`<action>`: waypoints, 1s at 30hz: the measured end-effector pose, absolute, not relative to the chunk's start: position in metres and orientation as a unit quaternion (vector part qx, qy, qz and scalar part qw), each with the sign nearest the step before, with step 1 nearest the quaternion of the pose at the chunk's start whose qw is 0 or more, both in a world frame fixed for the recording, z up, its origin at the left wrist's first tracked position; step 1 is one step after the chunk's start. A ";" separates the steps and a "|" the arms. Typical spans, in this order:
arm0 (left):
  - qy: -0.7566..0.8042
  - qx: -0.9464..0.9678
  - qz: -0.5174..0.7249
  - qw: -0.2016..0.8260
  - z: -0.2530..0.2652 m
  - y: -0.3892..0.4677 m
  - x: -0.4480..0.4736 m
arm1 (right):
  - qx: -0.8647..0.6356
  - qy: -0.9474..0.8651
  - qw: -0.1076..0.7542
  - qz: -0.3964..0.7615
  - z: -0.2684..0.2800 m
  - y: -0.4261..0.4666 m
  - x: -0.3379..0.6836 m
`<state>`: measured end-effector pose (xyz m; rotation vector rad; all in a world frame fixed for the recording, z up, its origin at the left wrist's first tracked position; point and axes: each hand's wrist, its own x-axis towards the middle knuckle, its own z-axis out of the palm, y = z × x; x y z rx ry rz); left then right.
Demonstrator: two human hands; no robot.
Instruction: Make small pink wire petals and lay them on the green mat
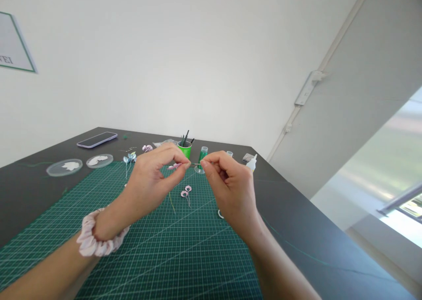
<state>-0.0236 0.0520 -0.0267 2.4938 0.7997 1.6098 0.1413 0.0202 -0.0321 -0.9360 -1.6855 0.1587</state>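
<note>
Head view: L hand (154,170) pinches a small, flat pink petal (174,166) btwn thumb & fingers, up over the mat (165,256); R hand (233,179), fingertips also pressed tight, grips a thin wire (195,164) spanning the narrow gap btwn the two. Mat's smooth green w/ a fine pale grid. On it, nearer than the cup (185,151) (round, bright green, dark sticks (186,135) poking out), lie two rounded pink petals (184,194) w/ thin stems (189,200). Ruched, pale cloth scrunchie (88,238) rings the L wrist (107,222).
</note>
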 end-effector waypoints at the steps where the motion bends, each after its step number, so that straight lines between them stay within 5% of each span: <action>1: 0.251 0.817 0.519 0.035 -0.028 0.052 -0.024 | -0.399 -0.717 0.568 0.065 -0.032 0.021 0.143; 6: 0.224 0.836 0.496 0.072 -0.031 0.052 -0.025 | -0.402 -0.715 0.560 0.114 -0.026 0.025 0.148; 21: 0.270 0.783 0.542 0.142 -0.027 0.048 -0.021 | -0.260 -0.558 0.498 0.611 -0.035 0.049 0.149; 26: 0.307 0.749 0.574 0.125 -0.026 0.050 -0.019 | -0.251 -0.529 0.500 0.638 -0.038 0.042 0.134; 30: 0.318 0.748 0.577 0.084 -0.024 0.051 -0.020 | -0.293 -0.596 0.527 0.531 -0.034 0.032 0.130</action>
